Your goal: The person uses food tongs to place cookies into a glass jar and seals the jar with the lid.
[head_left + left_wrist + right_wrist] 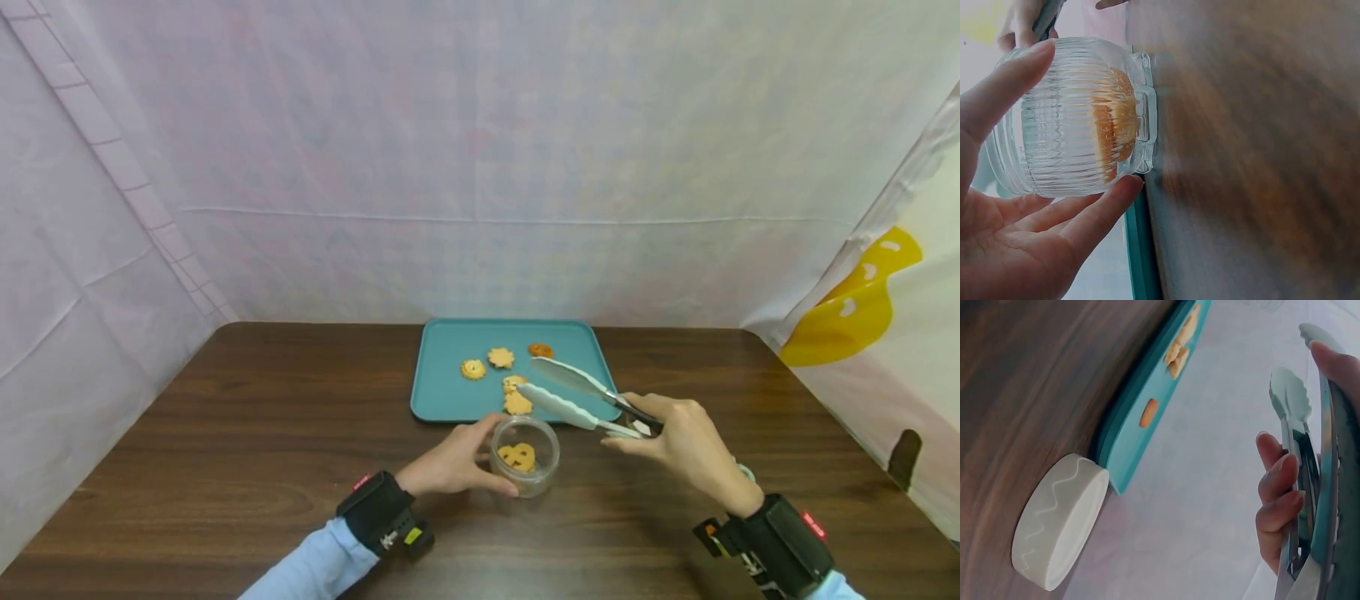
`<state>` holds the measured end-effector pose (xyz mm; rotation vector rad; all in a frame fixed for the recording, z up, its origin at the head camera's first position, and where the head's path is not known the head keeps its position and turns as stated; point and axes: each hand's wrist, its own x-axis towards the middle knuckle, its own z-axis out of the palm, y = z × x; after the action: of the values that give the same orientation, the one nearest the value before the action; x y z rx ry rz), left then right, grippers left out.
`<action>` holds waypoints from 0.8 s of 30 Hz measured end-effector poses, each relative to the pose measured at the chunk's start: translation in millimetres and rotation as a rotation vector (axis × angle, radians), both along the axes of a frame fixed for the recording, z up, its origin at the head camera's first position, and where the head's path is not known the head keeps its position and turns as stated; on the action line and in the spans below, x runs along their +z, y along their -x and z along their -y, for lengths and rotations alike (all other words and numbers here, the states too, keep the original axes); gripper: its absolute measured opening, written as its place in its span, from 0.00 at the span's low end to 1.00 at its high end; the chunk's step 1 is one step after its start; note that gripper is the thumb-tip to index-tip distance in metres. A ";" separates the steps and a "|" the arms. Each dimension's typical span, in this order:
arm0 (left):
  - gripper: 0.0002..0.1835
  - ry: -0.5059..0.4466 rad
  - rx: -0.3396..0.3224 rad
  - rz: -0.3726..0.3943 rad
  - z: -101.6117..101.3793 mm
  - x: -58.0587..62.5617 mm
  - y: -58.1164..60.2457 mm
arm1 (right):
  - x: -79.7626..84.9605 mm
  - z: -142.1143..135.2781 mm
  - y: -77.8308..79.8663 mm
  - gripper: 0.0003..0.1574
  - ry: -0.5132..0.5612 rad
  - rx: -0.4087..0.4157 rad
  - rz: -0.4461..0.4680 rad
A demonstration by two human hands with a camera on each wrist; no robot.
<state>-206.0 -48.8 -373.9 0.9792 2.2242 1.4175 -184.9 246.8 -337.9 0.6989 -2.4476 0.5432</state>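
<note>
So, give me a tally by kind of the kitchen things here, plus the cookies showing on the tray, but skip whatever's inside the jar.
Cookies showing on the tray: 5
Tray: 1
Jar: 1
Tongs: 1
Bowl: 1
Total: 9

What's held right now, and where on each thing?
Left grip: glass jar, around its ribbed side. Right grip: tongs, by the handles, behind the pale tips.
</note>
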 end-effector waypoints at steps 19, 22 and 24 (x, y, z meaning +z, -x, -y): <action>0.40 0.013 0.003 -0.025 -0.3 -0.6 0.6 | -15.3 15.5 34.9 0.32 -0.161 -0.076 0.200; 0.40 0.010 0.003 -0.021 -0.4 -0.6 0.6 | -17.4 17.8 38.1 0.31 -0.186 -0.073 0.186; 0.39 0.008 0.001 -0.017 -0.4 -0.8 0.8 | -18.4 18.2 39.7 0.30 -0.192 -0.069 0.188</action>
<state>-206.8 -48.5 -374.6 0.9913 2.2415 1.4043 -224.6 228.6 -356.3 0.6614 -2.7158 0.3642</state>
